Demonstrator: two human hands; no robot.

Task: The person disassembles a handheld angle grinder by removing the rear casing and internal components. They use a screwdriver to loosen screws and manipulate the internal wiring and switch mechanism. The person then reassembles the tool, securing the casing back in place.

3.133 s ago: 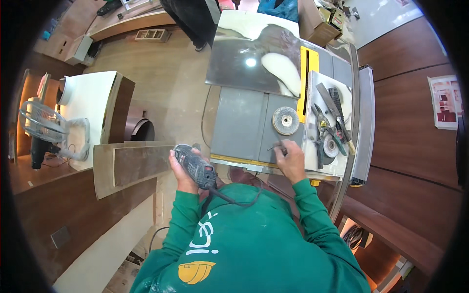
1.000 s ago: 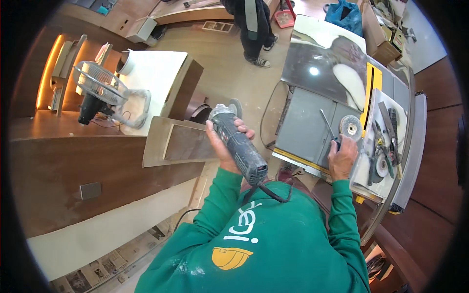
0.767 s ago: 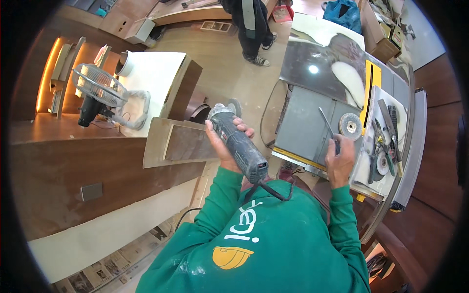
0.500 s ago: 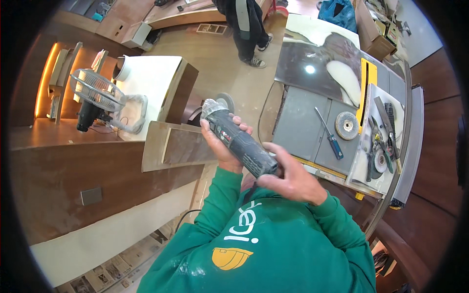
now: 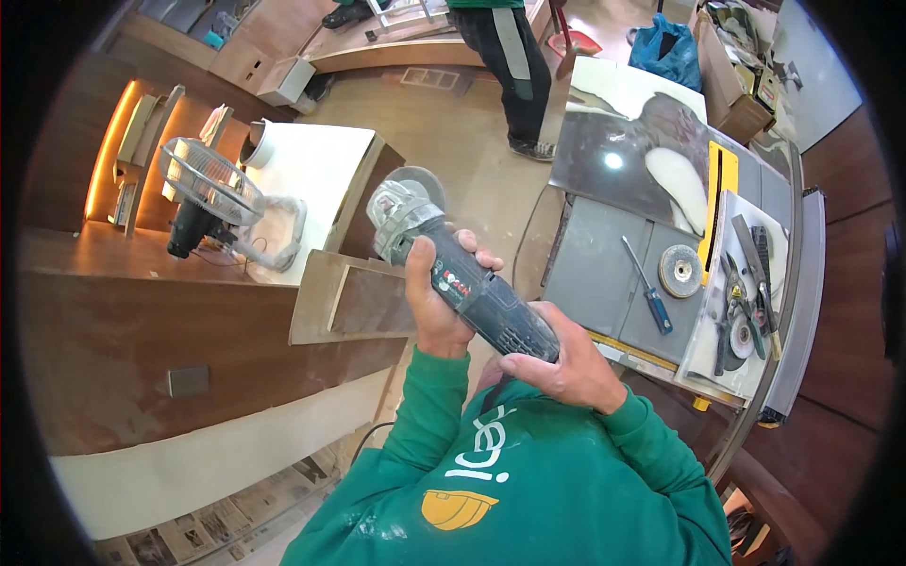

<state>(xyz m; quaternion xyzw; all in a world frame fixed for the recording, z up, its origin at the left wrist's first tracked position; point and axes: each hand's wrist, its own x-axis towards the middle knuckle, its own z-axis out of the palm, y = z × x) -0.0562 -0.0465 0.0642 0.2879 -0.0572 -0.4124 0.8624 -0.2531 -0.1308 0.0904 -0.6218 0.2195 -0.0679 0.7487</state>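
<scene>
Here, both your hands are on the dark grey angle grinder with its metal head and round guard (image 5: pixel 453 274), lifted in front of your chest above the brown floor. Your left hand (image 5: pixel 436 304) is clenched round the middle of the body, fingers curled over the top, thumb beneath. Your right hand (image 5: pixel 564 363) grasps the tail end, where the black cord leaves it; its fingers wrap under the casing. The grinder's head points up and to your left, its guard over the near edge of the unfinished wooden panel with a recessed centre (image 5: pixel 354 300).

That panel lies at the right-hand end of the long dark-brown wooden counter (image 5: pixel 142 330). On the white slab (image 5: pixel 307 165) beyond it stands a small wire-caged fan on a looped grey base (image 5: pixel 203 189).

To your right is the grey metal table of a table saw (image 5: pixel 604 274). On it, toward its right edge, a blue-handled screwdriver (image 5: pixel 647 298) lies aslant, and just beside it a round grey abrasive disc (image 5: pixel 679 271) lies flat. A yellow straight bar (image 5: pixel 715 212) runs along the table's right edge. Past it, a white tray (image 5: pixel 703 349) carries pliers, further discs and dark hand tools, too crowded to tell apart. A glossy dark sheet (image 5: pixel 632 141) covers the table's far end.

Another person's dark-trousered legs (image 5: pixel 517 66) stand at the top edge.
</scene>
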